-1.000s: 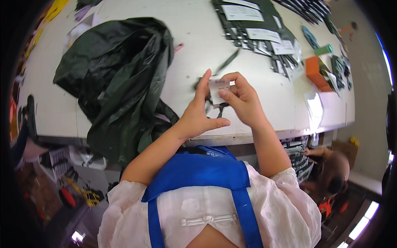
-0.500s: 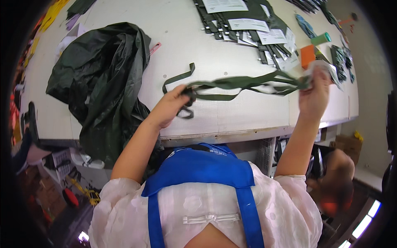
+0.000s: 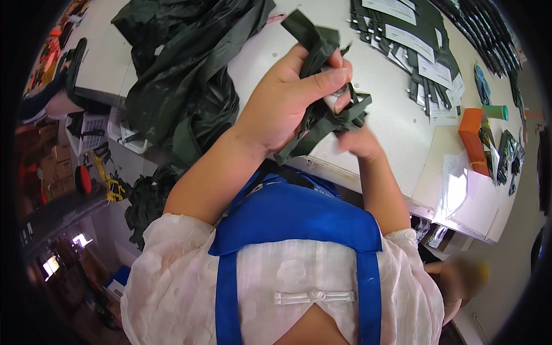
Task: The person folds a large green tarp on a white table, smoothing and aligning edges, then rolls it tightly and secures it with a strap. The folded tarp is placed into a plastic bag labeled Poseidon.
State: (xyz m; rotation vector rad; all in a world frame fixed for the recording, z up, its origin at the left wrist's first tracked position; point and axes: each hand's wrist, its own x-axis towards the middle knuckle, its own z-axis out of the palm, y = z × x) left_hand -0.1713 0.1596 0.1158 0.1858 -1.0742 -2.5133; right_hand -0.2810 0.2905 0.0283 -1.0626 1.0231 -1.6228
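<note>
In front of my chest, my left hand (image 3: 290,95) is closed around a bunched dark green fabric strap (image 3: 313,129). One strap end sticks up above the fingers, and loops hang below them. Something small and pale shows between the fingers, too little of it to name. Just right of and below that bunch is my right hand (image 3: 362,142), smeared by motion, its fingers partly behind the loops. A large heap of dark green coated fabric (image 3: 184,75) lies left of my left hand and hangs over the table's front edge.
Dark green packs with white paper sheets (image 3: 434,72) lie at the far right of the white table (image 3: 397,149). Beyond them stand an orange box (image 3: 472,135) and a green roll (image 3: 495,112). Another person (image 3: 460,282) is at lower right, and a white basket (image 3: 89,132) sits at left.
The strap, stretched between both hands before, is now bunched in my left hand. My right hand has come in from the right, and the view has shifted.
</note>
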